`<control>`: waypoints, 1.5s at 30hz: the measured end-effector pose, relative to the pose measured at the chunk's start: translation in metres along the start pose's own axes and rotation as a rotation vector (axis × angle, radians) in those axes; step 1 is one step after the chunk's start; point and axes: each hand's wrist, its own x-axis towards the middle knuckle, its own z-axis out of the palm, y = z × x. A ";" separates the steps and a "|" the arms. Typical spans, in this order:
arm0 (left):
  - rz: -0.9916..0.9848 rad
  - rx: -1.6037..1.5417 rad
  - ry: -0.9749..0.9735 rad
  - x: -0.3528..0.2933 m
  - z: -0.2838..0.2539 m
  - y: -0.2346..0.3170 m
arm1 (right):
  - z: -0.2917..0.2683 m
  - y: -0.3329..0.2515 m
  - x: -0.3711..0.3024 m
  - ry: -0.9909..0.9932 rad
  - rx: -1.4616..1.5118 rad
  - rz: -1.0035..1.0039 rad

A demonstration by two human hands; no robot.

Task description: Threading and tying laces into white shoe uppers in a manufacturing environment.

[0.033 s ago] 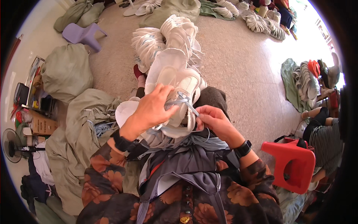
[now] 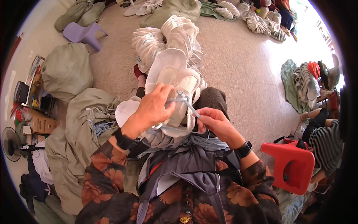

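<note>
I pinch matt cloth lace [image 2: 192, 109] in my right grip [image 2: 217, 122]; the shoe [image 2: 188, 83] is textured mesh, the four-o'clock stool [image 2: 304, 166] smooth plastic, the ten-o'clock sack [image 2: 67, 72] dull cloth.

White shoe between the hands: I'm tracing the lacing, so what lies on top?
A pale blue lace lies across the shoe, held by the right hand. Whatever the left hand covers cannot be seen.

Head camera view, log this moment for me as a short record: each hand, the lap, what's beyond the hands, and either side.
Left hand: against a white shoe upper
Right hand: pinching a pale blue lace that runs to the upper
Lap: bundle of pale blue laces
Beyond: rows of white uppers
Left side: purple stool, fan
Right side: red stool
</note>
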 end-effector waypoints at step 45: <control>0.038 0.103 0.177 -0.050 0.053 0.031 | -0.321 0.010 -0.309 0.486 0.436 -0.557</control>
